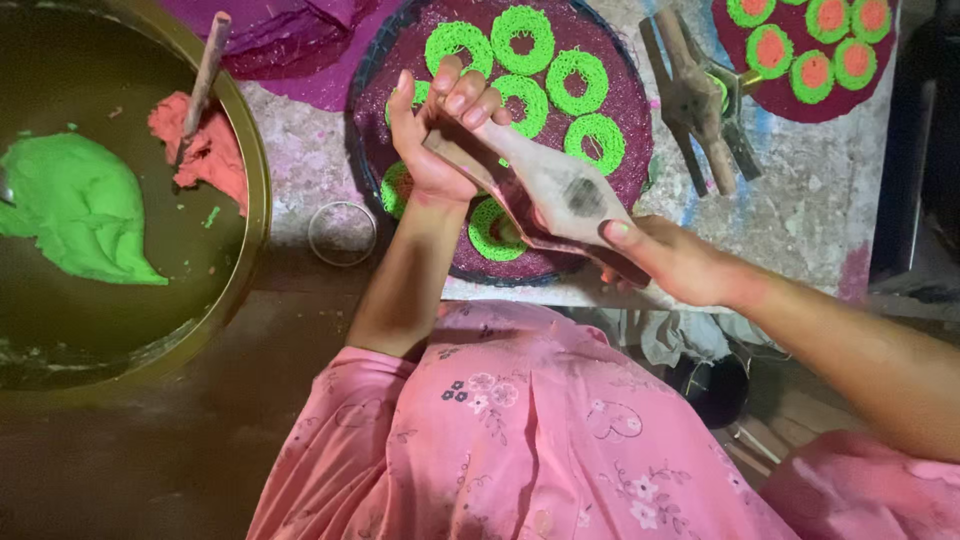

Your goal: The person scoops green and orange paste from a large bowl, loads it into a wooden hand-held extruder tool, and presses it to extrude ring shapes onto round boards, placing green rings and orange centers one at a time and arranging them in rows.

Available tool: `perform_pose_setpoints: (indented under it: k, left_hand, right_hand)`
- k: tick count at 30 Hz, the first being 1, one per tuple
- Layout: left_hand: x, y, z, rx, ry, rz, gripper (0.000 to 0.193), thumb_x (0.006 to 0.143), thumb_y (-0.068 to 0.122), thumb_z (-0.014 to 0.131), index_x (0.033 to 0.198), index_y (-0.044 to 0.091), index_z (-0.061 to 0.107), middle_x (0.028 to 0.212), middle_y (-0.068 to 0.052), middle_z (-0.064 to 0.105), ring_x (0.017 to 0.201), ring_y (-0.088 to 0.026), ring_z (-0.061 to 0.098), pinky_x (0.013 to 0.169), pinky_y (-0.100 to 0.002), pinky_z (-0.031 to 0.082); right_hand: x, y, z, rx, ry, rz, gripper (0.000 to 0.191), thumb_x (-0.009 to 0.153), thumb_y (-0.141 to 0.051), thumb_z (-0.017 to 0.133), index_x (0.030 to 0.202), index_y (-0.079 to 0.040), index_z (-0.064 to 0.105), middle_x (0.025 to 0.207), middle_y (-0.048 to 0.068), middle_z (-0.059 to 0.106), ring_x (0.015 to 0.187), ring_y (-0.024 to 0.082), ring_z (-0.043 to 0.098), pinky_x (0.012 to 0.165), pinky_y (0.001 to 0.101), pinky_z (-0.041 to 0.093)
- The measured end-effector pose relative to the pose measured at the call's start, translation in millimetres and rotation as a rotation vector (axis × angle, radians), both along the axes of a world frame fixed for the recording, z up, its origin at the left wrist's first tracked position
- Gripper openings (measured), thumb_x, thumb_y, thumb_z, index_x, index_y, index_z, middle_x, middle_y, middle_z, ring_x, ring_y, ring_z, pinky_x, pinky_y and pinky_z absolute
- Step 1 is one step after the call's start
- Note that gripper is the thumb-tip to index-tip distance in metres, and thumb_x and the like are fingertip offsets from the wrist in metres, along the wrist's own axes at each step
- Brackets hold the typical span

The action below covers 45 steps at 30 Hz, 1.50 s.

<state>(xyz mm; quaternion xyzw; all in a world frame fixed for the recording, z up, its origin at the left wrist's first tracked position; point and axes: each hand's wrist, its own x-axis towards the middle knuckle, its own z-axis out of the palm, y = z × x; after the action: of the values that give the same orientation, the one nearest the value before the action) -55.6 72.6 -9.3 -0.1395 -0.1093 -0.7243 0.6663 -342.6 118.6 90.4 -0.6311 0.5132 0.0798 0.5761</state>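
Pink floral cloth (pixel 520 430) lies below both hands, left (pixel 432 150) and right (pixel 680 262), fingers closed around a wooden press (pixel 545 185).

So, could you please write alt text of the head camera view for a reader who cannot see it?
Both hands, left hand and right hand, grip a wooden press over a purple mat covered with green noodle rings. At left, a large metal pan holds green dough and red dough.

The wooden press (pixel 545 190) hides part of the purple mat (pixel 620 120) and a green ring (pixel 497 228) beneath it, while the frame's left edge cuts off the brass basin (pixel 245 200).
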Motion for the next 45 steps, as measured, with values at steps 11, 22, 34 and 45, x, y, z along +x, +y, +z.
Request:
perform_pose_setpoints:
  k: [11, 22, 34, 45]
  left_hand:
    - [2.9, 1.6, -2.4, 0.015, -0.006, 0.004, 0.039, 0.105, 0.053, 0.042, 0.095, 0.016, 0.051, 0.081, 0.004, 0.05, 0.08, -0.013, 0.052, 0.094, -0.04, 0.052]
    - [-22.0, -5.5, 49.0, -0.057, -0.156, -0.081, 0.021, 0.1, 0.037, 0.051, 0.101, 0.016, 0.05, 0.09, 0.002, 0.05, 0.089, -0.014, 0.052, 0.099, -0.038, 0.047]
    - [-64.3, -50.7, -6.3, -0.091, -0.033, -0.153, 0.026, 0.103, 0.04, 0.044, 0.093, 0.017, 0.048, 0.08, 0.004, 0.045, 0.078, -0.013, 0.048, 0.089, -0.037, 0.049]
    - [-59.0, -54.0, 55.4, 0.066, -0.263, 0.086, 0.043, 0.099, 0.05, 0.045, 0.103, 0.009, 0.057, 0.09, -0.005, 0.055, 0.088, -0.019, 0.057, 0.092, -0.041, 0.049]
  right_hand:
    - [10.9, 5.4, -8.1, -0.079, -0.001, -0.014, 0.076, 0.095, -0.069, 0.037, 0.092, -0.001, 0.07, 0.077, 0.008, 0.07, 0.07, 0.017, 0.065, 0.065, 0.0348, 0.055]
    - [-50.4, 0.0, 6.2, 0.067, -0.306, 0.03, 0.086, 0.096, -0.076, 0.028, 0.106, -0.002, 0.069, 0.09, 0.004, 0.071, 0.084, 0.014, 0.066, 0.078, 0.033, 0.055]
    - [-39.5, 9.5, -11.0, -0.157, -0.038, -0.227, 0.071, 0.097, -0.068, 0.04, 0.102, -0.003, 0.068, 0.078, 0.005, 0.064, 0.066, 0.012, 0.057, 0.059, 0.0305, 0.049]
    - [-47.4, -17.1, -20.0, -0.219, -0.28, -0.12, 0.08, 0.101, -0.074, 0.035, 0.109, -0.001, 0.069, 0.087, 0.004, 0.065, 0.078, 0.013, 0.057, 0.066, 0.0303, 0.049]
